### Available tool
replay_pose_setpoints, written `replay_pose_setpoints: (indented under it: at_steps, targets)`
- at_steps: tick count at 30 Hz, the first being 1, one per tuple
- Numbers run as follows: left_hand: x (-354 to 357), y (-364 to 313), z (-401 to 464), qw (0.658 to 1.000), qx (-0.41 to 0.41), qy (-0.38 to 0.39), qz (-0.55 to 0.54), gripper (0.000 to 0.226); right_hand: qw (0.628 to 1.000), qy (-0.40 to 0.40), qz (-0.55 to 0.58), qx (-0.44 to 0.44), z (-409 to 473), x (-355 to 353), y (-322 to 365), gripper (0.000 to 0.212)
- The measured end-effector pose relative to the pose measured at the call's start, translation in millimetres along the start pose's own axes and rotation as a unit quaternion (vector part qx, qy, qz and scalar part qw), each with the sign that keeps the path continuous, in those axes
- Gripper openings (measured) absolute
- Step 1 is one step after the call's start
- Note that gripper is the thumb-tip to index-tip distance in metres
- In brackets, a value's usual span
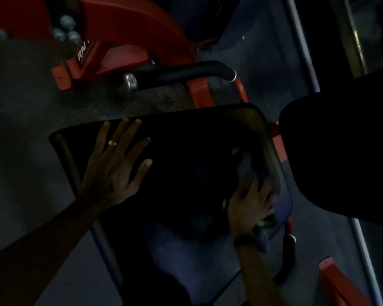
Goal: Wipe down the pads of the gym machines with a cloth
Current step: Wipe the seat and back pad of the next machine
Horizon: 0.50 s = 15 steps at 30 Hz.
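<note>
Very dim, underexposed view; deep shadow over the pad, motion blur at lower right.

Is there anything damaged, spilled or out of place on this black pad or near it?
Nothing stands out. The black pad looks whole, with the left hand flat on it and the right hand pressing a cloth near its right edge. The picture is dark and blurred, so small marks could be missed.

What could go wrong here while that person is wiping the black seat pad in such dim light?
The light is poor and the pad is black, so missed patches would be hard to spot. The right hand works the cloth at the pad's right edge, so it might slip off onto the red frame. The left hand lies flat on the pad, leaving that part unwiped.
</note>
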<state>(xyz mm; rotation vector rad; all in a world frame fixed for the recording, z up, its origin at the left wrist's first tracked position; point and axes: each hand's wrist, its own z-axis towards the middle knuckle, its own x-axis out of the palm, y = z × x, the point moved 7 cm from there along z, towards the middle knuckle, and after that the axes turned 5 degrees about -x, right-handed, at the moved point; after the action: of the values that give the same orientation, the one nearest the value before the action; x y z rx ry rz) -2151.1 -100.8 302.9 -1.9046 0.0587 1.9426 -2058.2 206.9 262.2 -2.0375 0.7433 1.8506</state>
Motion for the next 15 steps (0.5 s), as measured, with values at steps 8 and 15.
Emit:
replay_pose_setpoints:
  at_steps: [8, 15]
  targets:
    - [-4, 3, 0, 1.000, -0.026, -0.015, -0.008, 0.054, 0.969, 0.033, 0.017, -0.245, -46, 11, 152, 0.063]
    - [-6, 5, 2, 0.999, -0.038, -0.017, -0.029, 0.057, 0.998, 0.029, -0.006, -0.046, -57, 7, -20, 0.048]
